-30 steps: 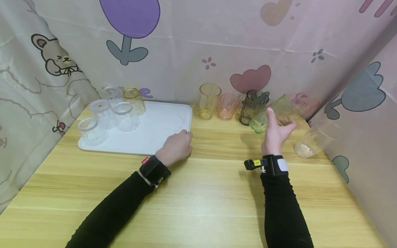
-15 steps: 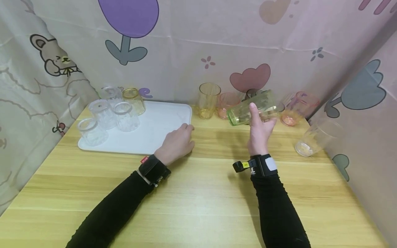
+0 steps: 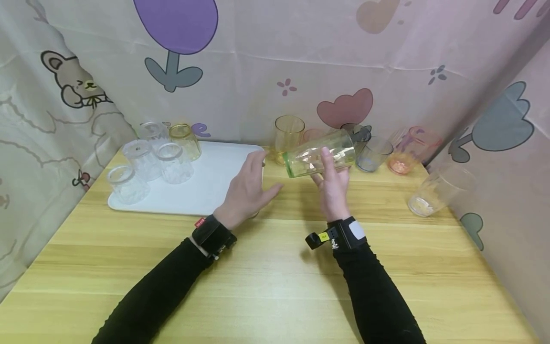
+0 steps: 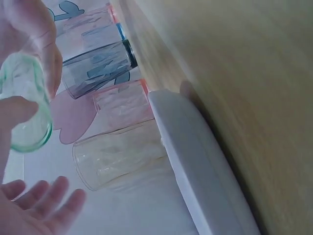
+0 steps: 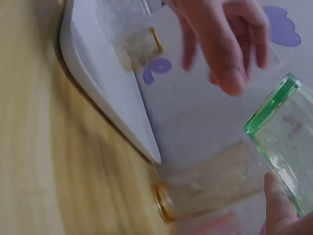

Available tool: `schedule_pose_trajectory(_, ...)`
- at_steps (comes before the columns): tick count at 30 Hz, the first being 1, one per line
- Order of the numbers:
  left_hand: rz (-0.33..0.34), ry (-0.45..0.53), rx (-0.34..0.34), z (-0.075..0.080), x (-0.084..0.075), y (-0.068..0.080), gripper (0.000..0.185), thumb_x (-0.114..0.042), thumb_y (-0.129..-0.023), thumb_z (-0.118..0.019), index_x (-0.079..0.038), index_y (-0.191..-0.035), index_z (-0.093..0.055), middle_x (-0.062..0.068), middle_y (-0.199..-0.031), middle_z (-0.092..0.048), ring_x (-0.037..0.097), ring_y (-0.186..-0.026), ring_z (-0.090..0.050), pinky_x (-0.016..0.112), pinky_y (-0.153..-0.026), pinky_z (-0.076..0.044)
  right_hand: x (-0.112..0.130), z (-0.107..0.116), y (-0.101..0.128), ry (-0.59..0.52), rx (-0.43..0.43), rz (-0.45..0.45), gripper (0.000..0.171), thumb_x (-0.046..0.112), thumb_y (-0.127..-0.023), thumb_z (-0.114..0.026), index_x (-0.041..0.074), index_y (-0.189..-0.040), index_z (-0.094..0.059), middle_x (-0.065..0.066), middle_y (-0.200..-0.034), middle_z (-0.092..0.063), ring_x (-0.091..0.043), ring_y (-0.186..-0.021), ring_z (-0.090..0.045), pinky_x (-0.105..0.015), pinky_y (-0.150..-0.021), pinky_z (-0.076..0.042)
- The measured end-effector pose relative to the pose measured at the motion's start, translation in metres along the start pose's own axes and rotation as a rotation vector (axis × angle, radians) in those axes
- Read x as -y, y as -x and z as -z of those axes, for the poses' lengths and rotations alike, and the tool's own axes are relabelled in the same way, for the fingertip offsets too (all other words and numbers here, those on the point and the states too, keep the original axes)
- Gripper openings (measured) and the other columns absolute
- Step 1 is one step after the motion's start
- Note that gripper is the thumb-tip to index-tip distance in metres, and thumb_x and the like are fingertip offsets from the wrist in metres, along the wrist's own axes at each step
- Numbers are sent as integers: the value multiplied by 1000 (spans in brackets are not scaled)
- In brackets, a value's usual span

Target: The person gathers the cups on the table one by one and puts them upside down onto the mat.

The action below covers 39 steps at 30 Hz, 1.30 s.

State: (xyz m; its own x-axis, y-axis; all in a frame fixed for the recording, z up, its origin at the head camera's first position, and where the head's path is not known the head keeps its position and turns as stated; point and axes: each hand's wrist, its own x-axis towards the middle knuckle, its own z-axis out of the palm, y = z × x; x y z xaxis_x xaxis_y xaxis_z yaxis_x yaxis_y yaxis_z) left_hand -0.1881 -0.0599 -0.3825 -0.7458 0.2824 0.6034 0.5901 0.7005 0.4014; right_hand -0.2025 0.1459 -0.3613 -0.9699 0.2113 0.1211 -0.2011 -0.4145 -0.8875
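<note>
My right hand [image 3: 335, 193] grips a tall, clear green drinking glass [image 3: 318, 155], thumb in front. The glass lies on its side in the air, its thick green base [image 5: 271, 105] pointing left. My left hand [image 3: 242, 193] holds nothing; its fingers and thumb are spread over the right end of the white tray [image 3: 215, 181]. In the left wrist view the glass [image 4: 32, 129] shows just beyond my left thumb. On the tray's left half stand several upside-down clear glasses [image 3: 174, 165] and one short amber glass [image 3: 185, 141].
Behind the held glass, a tall amber glass [image 3: 289, 129], a pink one, a dark grey one, a short greyish tumbler [image 3: 374, 153] and an orange-pink glass [image 3: 404, 155] line the back. A large clear glass [image 3: 436, 193] stands at the right edge. A printed curtain backs the table.
My right hand has carried the green glass leftward from the back right, turning it further onto its side. My left hand has opened from loosely curled at the tray's edge to spread fingers.
</note>
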Motion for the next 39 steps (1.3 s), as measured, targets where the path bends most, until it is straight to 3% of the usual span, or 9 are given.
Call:
schedule_pose_trajectory(6,-120,20,-79,-2,-1,-2,98,-27,-78,-92,4,-150,-34,23,-148,-46,33,-132,-52,41,-101,-56,-9,-10,9,-19,69,-78,61,47,-97,-70,13,-142,-47,-5,-140,-54,-20,-119,-62,-32,-95,-58)
schedule_pose_trajectory(12,-178,24,-101,-2,-2,-2,99,-21,-76,-94,5,-149,-33,24,-145,-48,35,-128,-55,41,-96,-58,-19,-14,15,-14,142,-105,76,62,-88,-74,9,-138,-53,-12,-139,-58,-19,-115,-66,-31,-93,-59)
schedule_pose_trajectory(18,-252,33,-148,-3,-2,-2,93,-14,-76,-92,6,-145,-34,25,-140,-50,36,-123,-57,42,-91,-61,-22,-18,18,-11,180,-134,84,65,-89,-71,4,-143,-49,-15,-141,-57,-20,-116,-66,-33,-97,-57)
schedule_pose_trajectory(24,-333,32,-189,-5,0,-3,81,-10,-76,-90,6,-137,-39,26,-134,-51,36,-119,-59,38,-88,-61,-22,-16,16,-23,245,-171,93,67,-89,-69,6,-154,-40,-14,-149,-52,-34,-132,-58,-36,-99,-56)
schedule_pose_trajectory(30,-341,42,-187,0,0,-5,79,-9,-76,-90,6,-136,-40,26,-133,-51,36,-119,-59,39,-89,-61,-22,-14,13,-15,311,-185,100,74,-87,-66,9,-157,-36,-16,-154,-47,-34,-131,-58,-40,-100,-56)
schedule_pose_trajectory(35,-314,77,-169,16,-2,-11,76,-7,-76,-90,6,-136,-45,26,-134,-53,37,-123,-58,39,-98,-57,-23,-13,13,13,338,-172,86,70,-98,-52,11,-159,-35,-17,-151,-50,-23,-111,-67,-42,-95,-59)
schedule_pose_trajectory(39,-313,58,-168,34,-1,-16,76,-7,-77,-90,7,-138,-46,26,-137,-53,37,-126,-57,38,-104,-54,-22,-14,14,61,355,-170,78,64,-105,-35,10,-161,-27,-21,-148,-50,-26,-107,-68,-45,-94,-59)
